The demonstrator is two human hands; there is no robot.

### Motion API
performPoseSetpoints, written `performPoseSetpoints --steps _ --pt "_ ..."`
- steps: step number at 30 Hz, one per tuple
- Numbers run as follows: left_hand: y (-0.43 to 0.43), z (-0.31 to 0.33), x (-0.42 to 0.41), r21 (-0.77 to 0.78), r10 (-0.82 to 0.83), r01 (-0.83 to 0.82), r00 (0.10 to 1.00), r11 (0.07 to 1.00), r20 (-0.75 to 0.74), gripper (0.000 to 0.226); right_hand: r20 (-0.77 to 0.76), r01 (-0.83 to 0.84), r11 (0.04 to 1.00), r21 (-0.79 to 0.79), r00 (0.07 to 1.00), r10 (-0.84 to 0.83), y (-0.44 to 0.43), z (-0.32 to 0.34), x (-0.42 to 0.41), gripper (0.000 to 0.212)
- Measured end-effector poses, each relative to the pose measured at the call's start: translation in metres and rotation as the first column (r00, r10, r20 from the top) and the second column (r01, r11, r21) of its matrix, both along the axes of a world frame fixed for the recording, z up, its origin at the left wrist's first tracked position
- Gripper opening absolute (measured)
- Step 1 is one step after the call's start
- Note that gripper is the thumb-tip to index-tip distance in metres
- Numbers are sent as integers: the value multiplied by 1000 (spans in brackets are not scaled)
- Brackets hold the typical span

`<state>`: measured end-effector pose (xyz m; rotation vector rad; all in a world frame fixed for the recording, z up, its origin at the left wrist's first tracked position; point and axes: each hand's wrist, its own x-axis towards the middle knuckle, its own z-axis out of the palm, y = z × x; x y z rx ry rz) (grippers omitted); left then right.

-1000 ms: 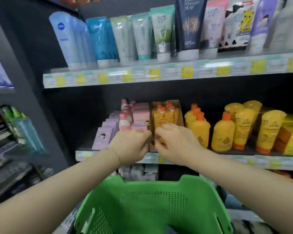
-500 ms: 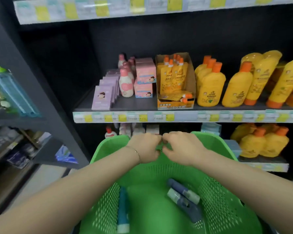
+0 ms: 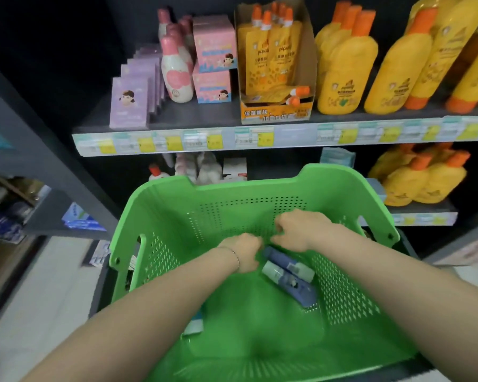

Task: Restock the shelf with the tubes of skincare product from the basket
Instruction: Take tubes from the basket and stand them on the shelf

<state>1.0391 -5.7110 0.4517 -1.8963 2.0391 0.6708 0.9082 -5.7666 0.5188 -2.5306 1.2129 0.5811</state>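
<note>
Left grip [image 3: 243, 250] is down inside the green basket [image 3: 342, 180]. Its fingers are curled under, right at the end of a dark blue tube [image 3: 282, 260]. I cannot tell if it holds the tube. Right grip [image 3: 298, 230] is just beside it, a bit higher. Its fingers are curled too, and I cannot tell if it holds anything.

A second dark blue tube [image 3: 298, 290] lies touching the first one on the basket floor. A third tube [image 3: 195, 323] peeks out from under my left arm.

Past the basket is the shelf [image 3: 204, 114], with purple boxes [image 3: 129, 103], pink boxes [image 3: 214, 42] and yellow bottles [image 3: 342, 73] standing on it.
</note>
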Motion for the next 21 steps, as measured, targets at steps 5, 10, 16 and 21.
performPoseSetpoints --steps 5,10,16,21 --pt "-1 -31 -20 71 -86 87 996 994 -19 50 -85 -9 997 79 996 15 -7 -4 1 40" --pt "-2 -63 -34 140 -262 248 961 959 90 56 -78 5 998 58 997 -1 -14 3 -1 51" --pt "-2 -96 -42 106 -403 391 902 914 153 56 -75 12 997 81 997 -6 -15 6 -3 53" --pt "-7 -116 -39 96 -351 339 923 936 160 69 -112 16 989 146 994 0 -18 6 -5 49"
